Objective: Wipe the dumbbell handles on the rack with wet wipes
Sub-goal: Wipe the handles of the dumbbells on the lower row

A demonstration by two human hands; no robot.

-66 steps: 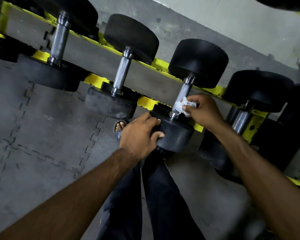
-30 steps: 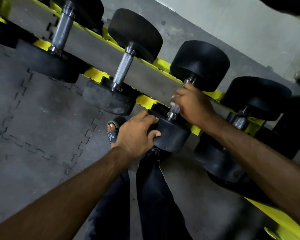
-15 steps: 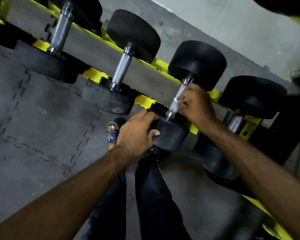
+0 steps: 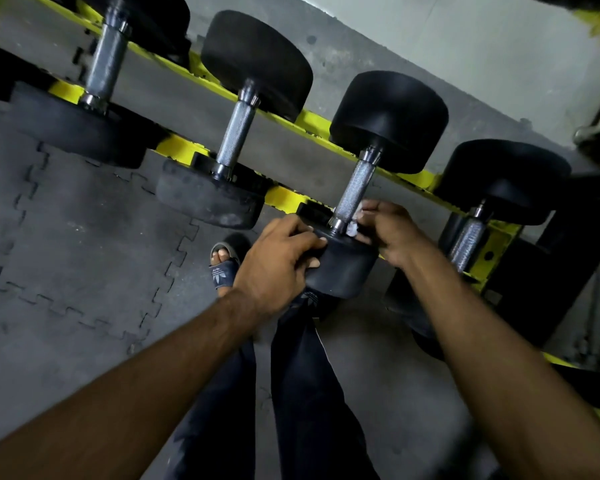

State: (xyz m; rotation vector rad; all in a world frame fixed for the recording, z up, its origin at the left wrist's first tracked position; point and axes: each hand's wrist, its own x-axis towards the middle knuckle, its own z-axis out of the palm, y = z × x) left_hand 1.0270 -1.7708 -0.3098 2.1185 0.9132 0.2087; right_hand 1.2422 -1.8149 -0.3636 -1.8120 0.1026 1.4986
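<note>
Black dumbbells with knurled steel handles lie across a yellow rack (image 4: 309, 121). My left hand (image 4: 278, 261) grips the near black head (image 4: 343, 268) of the third dumbbell. Its handle (image 4: 355, 187) is bare along most of its length. My right hand (image 4: 390, 233) pinches a small white wet wipe (image 4: 353, 227) against the near end of that handle, just above the head. Most of the wipe is hidden under my fingers.
A second dumbbell's handle (image 4: 238, 133) lies to the left, another (image 4: 106, 64) further left, and one (image 4: 466, 240) to the right. Grey interlocking floor mats (image 4: 84, 254) spread on the left. My sandalled foot (image 4: 224, 261) and dark trousers are below the rack.
My right hand has slid with the wipe down the handle from its upper middle to its near end. My left hand has stayed on the dumbbell head.
</note>
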